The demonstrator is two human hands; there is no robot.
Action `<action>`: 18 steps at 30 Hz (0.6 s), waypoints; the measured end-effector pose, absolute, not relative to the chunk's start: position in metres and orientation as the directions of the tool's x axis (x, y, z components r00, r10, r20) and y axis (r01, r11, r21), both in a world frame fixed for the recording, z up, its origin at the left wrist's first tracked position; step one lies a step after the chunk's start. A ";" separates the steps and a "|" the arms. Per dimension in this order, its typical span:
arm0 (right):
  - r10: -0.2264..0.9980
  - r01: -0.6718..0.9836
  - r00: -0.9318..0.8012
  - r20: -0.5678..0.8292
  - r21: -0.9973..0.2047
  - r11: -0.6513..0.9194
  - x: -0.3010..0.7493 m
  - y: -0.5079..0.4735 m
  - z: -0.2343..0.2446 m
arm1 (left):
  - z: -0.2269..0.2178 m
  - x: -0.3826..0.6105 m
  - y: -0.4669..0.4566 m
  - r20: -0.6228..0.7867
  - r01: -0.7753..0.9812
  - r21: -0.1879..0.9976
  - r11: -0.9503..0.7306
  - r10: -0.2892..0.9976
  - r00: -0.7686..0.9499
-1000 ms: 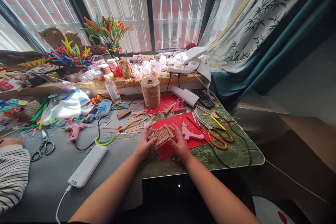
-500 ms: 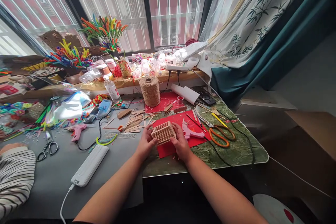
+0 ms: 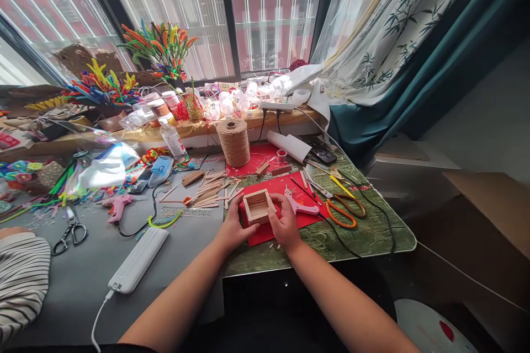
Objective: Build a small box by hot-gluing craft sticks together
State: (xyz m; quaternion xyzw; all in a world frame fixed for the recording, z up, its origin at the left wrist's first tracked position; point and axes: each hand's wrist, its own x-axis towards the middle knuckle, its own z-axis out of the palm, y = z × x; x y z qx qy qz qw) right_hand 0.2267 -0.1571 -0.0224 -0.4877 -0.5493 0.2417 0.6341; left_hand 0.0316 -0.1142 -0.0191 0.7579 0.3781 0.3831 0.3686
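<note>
A small open-topped box (image 3: 257, 201) built from stacked wooden craft sticks is between my two hands, above a red sheet (image 3: 259, 238). Its square opening is tipped toward me, so the inner walls show. My left hand (image 3: 233, 230) grips its left side, thumb at the near lower edge. Around the right side curls my right hand (image 3: 285, 226), its thumb pressed on the near corner. A pink glue gun (image 3: 306, 209) lies just right of my right hand. Loose wooden sticks (image 3: 209, 190) are scattered beyond my left hand.
Orange-handled scissors (image 3: 343, 212) lie at the right, near a yellow pen-like tool. A twine spool (image 3: 233, 143) stands at the back. Leftward are a white power bank (image 3: 138, 259), another pink glue gun (image 3: 119, 208), black scissors (image 3: 70, 234) and a co-worker's striped sleeve (image 3: 25, 278).
The box has been turned in my hands: its slatted outer side faced me before, and now its open top does. The view has shifted slightly.
</note>
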 end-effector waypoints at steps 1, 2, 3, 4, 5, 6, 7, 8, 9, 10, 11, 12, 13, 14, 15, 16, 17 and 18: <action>0.824 0.245 0.302 0.480 -0.874 0.419 0.226 -0.158 -0.020 | -0.019 0.031 -0.114 0.309 0.305 0.837 -0.454 0.853 0.421; 0.806 0.258 0.321 0.498 -0.865 0.431 0.227 -0.160 -0.017 | -0.018 0.030 -0.115 0.313 0.310 0.832 -0.460 0.851 0.422; 0.789 0.275 0.334 0.515 -0.854 0.441 0.229 -0.163 -0.013 | -0.017 0.030 -0.115 0.313 0.308 0.834 -0.458 0.852 0.420; 0.774 0.302 0.339 0.535 -0.841 0.449 0.233 -0.166 -0.009 | -0.016 0.029 -0.116 0.310 0.302 0.841 -0.449 0.857 0.411; 0.762 0.341 0.336 0.554 -0.825 0.450 0.239 -0.170 -0.005 | -0.016 0.028 -0.117 0.308 0.297 0.848 -0.438 0.865 0.396; 0.755 0.397 0.321 0.572 -0.805 0.441 0.249 -0.173 -0.001 | -0.015 0.028 -0.118 0.306 0.300 0.853 -0.427 0.875 0.375; 0.754 0.470 0.288 0.591 -0.773 0.426 0.260 -0.176 0.002 | -0.015 0.027 -0.118 0.307 0.313 0.852 -0.420 0.885 0.350; 0.760 0.554 0.251 0.599 -0.733 0.395 0.273 -0.178 0.003 | -0.016 0.026 -0.119 0.315 0.337 0.842 -0.421 0.891 0.327; 0.791 0.641 0.185 0.584 -0.681 0.353 0.287 -0.180 0.004 | -0.017 0.026 -0.119 0.330 0.371 0.822 -0.431 0.893 0.307; 0.832 0.723 0.094 0.546 -0.613 0.320 0.301 -0.181 0.003 | -0.018 0.025 -0.119 0.349 0.412 0.795 -0.446 0.891 0.292; 0.871 0.790 0.036 0.490 -0.548 0.275 0.314 -0.181 0.001 | -0.021 0.025 -0.118 0.366 0.451 0.764 -0.460 0.886 0.283; 0.904 0.839 -0.018 0.427 -0.485 0.246 0.324 -0.180 -0.001 | -0.023 0.025 -0.116 0.379 0.480 0.738 -0.475 0.880 0.287; 0.928 0.871 -0.061 0.367 -0.435 0.229 0.332 -0.179 -0.004 | -0.025 0.024 -0.114 0.383 0.494 0.720 -0.487 0.873 0.302; 0.944 0.891 -0.095 0.315 -0.396 0.221 0.338 -0.177 -0.007 | -0.027 0.024 -0.113 0.376 0.493 0.715 -0.495 0.867 0.327; 0.954 0.903 -0.121 0.276 -0.368 0.221 0.341 -0.175 -0.010 | -0.029 0.024 -0.111 0.363 0.481 0.721 -0.498 0.863 0.351; 0.959 0.911 -0.136 0.250 -0.349 0.220 0.342 -0.172 -0.012 | -0.029 0.024 -0.110 0.352 0.464 0.730 -0.501 0.859 0.373; 0.962 0.916 -0.140 0.235 -0.337 0.216 0.341 -0.170 -0.013 | -0.028 0.024 -0.109 0.346 0.451 0.736 -0.505 0.853 0.390; 0.964 0.921 -0.136 0.228 -0.329 0.208 0.341 -0.167 -0.014 | -0.025 0.024 -0.109 0.348 0.444 0.734 -0.514 0.846 0.404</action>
